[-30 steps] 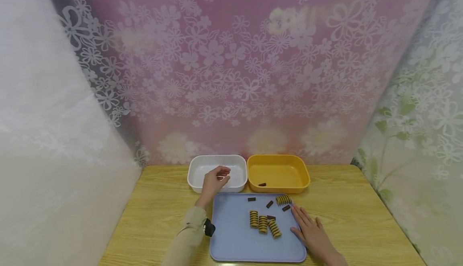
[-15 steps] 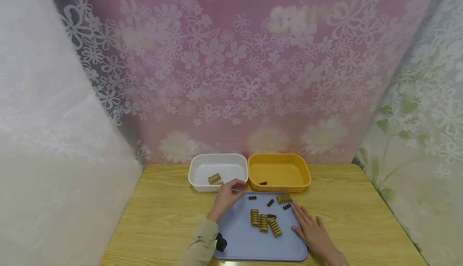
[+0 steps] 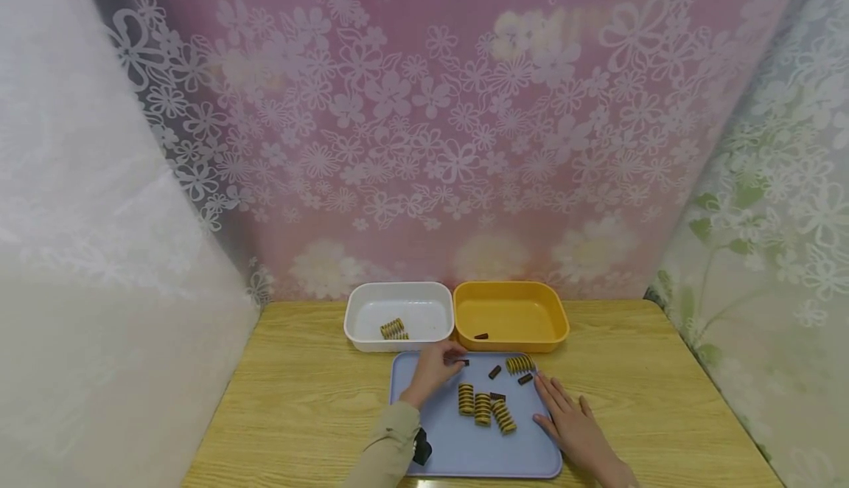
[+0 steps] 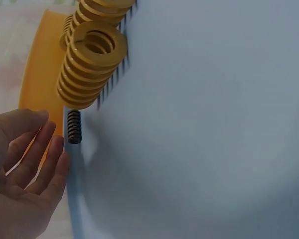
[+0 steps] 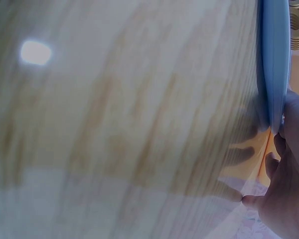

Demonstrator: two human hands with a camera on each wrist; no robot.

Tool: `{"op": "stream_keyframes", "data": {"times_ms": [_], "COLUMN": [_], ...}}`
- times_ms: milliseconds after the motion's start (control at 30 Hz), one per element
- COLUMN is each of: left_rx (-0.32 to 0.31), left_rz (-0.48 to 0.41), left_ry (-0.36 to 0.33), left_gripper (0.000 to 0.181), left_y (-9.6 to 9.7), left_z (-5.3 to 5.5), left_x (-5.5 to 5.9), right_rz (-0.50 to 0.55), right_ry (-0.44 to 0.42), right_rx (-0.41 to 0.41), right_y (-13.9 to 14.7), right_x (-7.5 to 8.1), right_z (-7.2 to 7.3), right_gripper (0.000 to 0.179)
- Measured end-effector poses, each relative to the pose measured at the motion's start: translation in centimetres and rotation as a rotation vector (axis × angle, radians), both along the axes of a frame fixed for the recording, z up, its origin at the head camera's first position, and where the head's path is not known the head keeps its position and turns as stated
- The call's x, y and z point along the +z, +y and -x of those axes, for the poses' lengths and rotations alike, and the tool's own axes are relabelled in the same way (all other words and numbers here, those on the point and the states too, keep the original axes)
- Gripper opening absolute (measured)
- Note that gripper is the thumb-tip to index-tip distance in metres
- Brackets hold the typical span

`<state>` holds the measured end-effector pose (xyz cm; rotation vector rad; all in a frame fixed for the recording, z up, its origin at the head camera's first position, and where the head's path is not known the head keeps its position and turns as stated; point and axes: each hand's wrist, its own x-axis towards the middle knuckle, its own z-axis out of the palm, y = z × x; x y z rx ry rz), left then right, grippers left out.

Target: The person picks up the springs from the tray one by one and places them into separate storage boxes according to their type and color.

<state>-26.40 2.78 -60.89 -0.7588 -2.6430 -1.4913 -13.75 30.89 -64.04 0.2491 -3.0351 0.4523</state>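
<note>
My left hand [image 3: 434, 370] reaches over the far edge of the blue tray [image 3: 491, 455], its fingertips right at a small dark coil spring [image 3: 466, 363]. In the left wrist view, thumb and fingers stand apart, loosely bent, beside the small dark spring [image 4: 74, 127]; a large yellow spring [image 4: 87, 74] rises behind it. My right hand [image 3: 573, 429] rests along the tray's right edge with its fingers extended. Close to those fingertips lie another small dark spring [image 3: 525, 380] and a yellow spring [image 3: 520, 365]. Several yellow springs [image 3: 483, 409] lie mid-tray.
Behind the tray stand a white bin [image 3: 424, 311] with yellow springs [image 3: 393, 328] in it and a yellow bin [image 3: 511, 315] with one small dark spring [image 3: 481, 336]. All rest on a wooden table [image 3: 298, 392] before a flowered curtain [image 3: 424, 141].
My left hand has left the white bin, moving right and toward me to the dark spring on the tray. Yellow springs now show in the white bin. The right hand stays put.
</note>
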Motion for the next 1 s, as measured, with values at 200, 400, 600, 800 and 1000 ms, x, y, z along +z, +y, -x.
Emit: {"op": "stream_keyframes", "data": {"times_ms": [200, 400, 600, 800, 1000], "left_rx": [-0.009, -0.023, -0.029, -0.022, -0.029], "left_rz": [0.017, 0.037, 0.031, 0.031, 0.031], "left_ry": [-0.004, -0.041, -0.081, -0.072, -0.07], "left_gripper": [0.019, 0.022, 0.019, 0.017, 0.016], "left_y": [0.7, 1.1, 1.2, 1.2, 0.8], "left_z": [0.3, 0.5, 0.5, 0.3, -0.2], "left_x": [-0.7, -1.3, -1.7, -1.3, 0.1], "right_rz": [0.0, 0.007, 0.016, 0.008, 0.009], "right_ry": [0.029, 0.056, 0.034, 0.03, 0.022], "right_rx": [0.003, 0.004, -0.004, -0.003, -0.007], "right_y": [-0.2, -0.4, -0.5, -0.5, -0.6], "right_x": [0.2, 0.3, 0.6, 0.8, 0.9], "right_z": [-0.3, -0.6, -0.7, -0.8, -0.7], "right_gripper": [0.066, 0.065, 0.065, 0.066, 0.066]}}
